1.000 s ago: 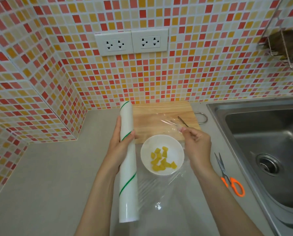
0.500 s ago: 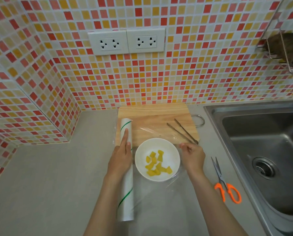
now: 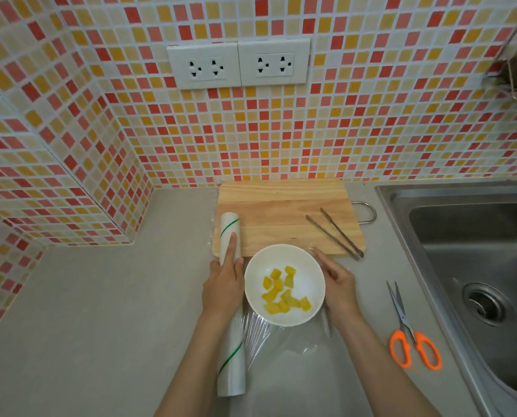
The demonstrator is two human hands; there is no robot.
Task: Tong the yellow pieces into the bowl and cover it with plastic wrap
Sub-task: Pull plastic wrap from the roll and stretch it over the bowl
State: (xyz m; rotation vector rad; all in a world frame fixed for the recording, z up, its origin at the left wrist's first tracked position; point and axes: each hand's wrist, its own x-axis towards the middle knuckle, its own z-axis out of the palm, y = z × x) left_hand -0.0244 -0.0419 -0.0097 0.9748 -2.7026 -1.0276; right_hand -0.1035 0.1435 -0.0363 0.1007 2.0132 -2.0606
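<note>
The plastic wrap roll [image 3: 229,233] has come down left of the white bowl [image 3: 306,264]; the left hand [image 3: 222,284] holds it. The right hand [image 3: 338,281], now flat, presses the film [image 3: 284,344]. The yellow pieces [image 3: 281,291] are inside. Cutting likely comes next.

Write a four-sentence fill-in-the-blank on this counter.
The yellow pieces lie in the white ____.
The tongs rest on the wooden ____.
The scissors have ____ handles.
The left hand holds the wrap ____.
Missing: bowl, board, orange, roll.
</note>
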